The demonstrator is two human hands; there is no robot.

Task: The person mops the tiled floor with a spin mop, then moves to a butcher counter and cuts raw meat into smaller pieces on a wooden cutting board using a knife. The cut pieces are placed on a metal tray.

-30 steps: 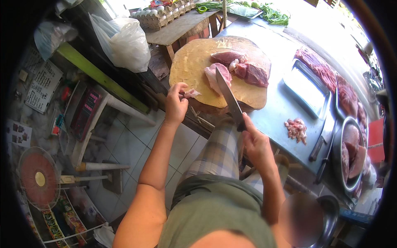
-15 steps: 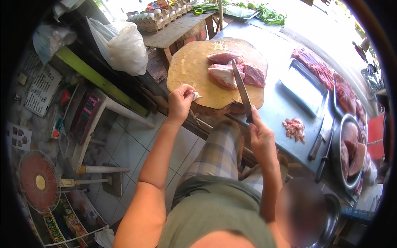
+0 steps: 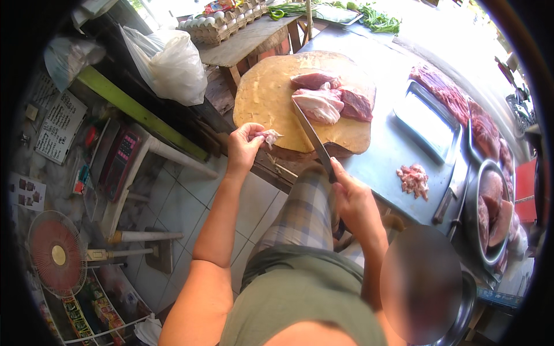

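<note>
My left hand (image 3: 245, 141) pinches a small pale meat scrap (image 3: 271, 137) at the near-left edge of the round wooden chopping board (image 3: 259, 86). My right hand (image 3: 352, 193) is closed on the handle of a long knife (image 3: 313, 138), its blade angled up-left across the board, its tip at the left side of a pale, fatty meat piece (image 3: 317, 108). Darker red pieces of meat (image 3: 355, 106) lie beside and behind that piece, toward the board's back and right.
At right, a steel table (image 3: 369, 173) holds a tray (image 3: 427, 121), meat slabs (image 3: 438, 92), trimmings (image 3: 412, 181), knives (image 3: 447, 202) and a bowl of meat (image 3: 490, 210). Eggs (image 3: 219, 26) and a plastic bag (image 3: 173, 69) are back left. A scale (image 3: 115, 161) and fan (image 3: 57, 254) stand left.
The knife has swung so its tip moved down and left to the pale piece's left side. My left hand has shifted slightly left, showing more of the scrap. The pale piece now lies more flattened.
</note>
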